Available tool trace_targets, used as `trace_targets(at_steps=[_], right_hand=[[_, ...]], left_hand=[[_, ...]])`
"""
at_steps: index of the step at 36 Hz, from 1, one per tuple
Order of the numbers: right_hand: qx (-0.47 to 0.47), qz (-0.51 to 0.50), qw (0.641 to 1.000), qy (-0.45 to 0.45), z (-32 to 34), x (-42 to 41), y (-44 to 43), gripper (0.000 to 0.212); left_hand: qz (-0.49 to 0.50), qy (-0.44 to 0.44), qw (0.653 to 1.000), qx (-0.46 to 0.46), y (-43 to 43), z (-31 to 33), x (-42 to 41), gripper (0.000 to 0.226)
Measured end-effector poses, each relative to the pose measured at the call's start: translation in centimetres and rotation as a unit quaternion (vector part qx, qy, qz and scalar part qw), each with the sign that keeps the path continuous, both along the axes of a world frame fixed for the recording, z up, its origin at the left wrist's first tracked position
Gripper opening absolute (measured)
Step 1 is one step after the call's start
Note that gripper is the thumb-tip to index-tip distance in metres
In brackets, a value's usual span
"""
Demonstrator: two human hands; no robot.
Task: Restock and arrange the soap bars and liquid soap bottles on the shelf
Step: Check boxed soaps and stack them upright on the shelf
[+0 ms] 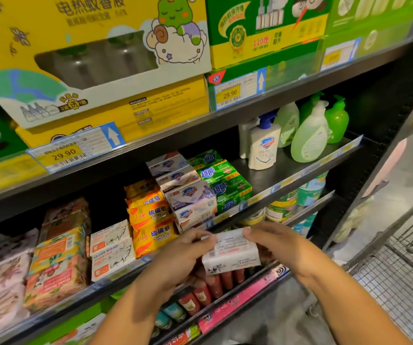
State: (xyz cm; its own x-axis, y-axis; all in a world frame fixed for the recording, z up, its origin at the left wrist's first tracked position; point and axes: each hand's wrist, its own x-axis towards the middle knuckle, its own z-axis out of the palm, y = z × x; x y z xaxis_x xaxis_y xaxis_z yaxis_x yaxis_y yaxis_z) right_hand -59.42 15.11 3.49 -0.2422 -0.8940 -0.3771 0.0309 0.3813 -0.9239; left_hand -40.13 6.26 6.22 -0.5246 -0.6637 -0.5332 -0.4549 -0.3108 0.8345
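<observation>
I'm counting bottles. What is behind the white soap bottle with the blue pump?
Behind the white pump bottle stands another white bottle, mostly covered. A pale green bottle stands behind to the right. Further back is too dark.

Both bare forearms are extended upward from the lower edge and angled inward. The left hand (185, 250) is curled around the left end of a white soap bar (230, 255); the bar's upper right corner is pinched by the right hand (275, 241).
</observation>
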Motion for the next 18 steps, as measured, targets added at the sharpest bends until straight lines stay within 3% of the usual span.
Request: trace_targets(at_steps=[2, 6, 9, 12, 15, 18], right_hand=[[-0.041, 0.006, 0.999, 0.022, 0.4, -0.3, -0.3, 0.017], [-0.124, 0.019, 0.992, 0.003, 1.7, -0.6, -0.7, 0.041], [-0.16, 0.025, 0.985, -0.052, 2.5, -0.3, -1.1, 0.037], [-0.133, 0.034, 0.983, -0.121, 3.5, 0.9, -1.8, 0.042], [-0.12, 0.07, 0.982, -0.126, 4.4, 2.4, -2.7, 0.041], [-0.119, 0.074, 0.982, -0.127, 4.5, 4.1, -3.9, 0.038]], left_hand=[[0.027, 0.03, 0.999, -0.029, -0.1, 0.2, 0.2, 0.027], [0.053, 0.13, 0.984, -0.112, -0.2, 0.9, 0.9, 0.04], [0.046, 0.193, 0.961, -0.193, -0.5, 1.2, 1.8, 0.041], [0.05, 0.177, 0.93, -0.318, -1.0, 1.0, 3.1, 0.055], [0.019, 0.163, 0.881, -0.443, -1.5, 1.0, 4.5, 0.059], [0.002, 0.161, 0.869, -0.469, -2.2, 0.4, 6.6, 0.055]])
